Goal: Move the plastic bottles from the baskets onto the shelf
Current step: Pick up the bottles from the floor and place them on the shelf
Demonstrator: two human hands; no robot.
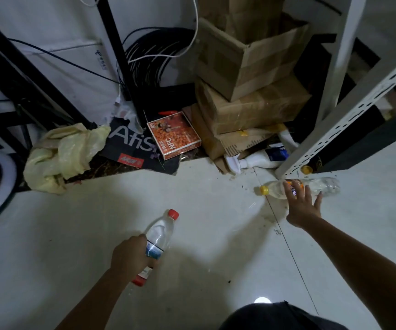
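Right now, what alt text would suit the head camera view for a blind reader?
A person's left hand grips a red-capped clear bottle while the right hand reaches, fingers spread, over a yellow-capped bottle lying on the floor near cardboard boxes.

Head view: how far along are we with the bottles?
Done: nothing I can confirm. The shelf frame is mostly out of view and no basket shows. In hand: the left hand grips a red-capped bottle. The right hand reaches with straight fingers over a yellow-capped bottle lying on the floor by the frame's foot. Left: both bottles have yet to go on the shelf.
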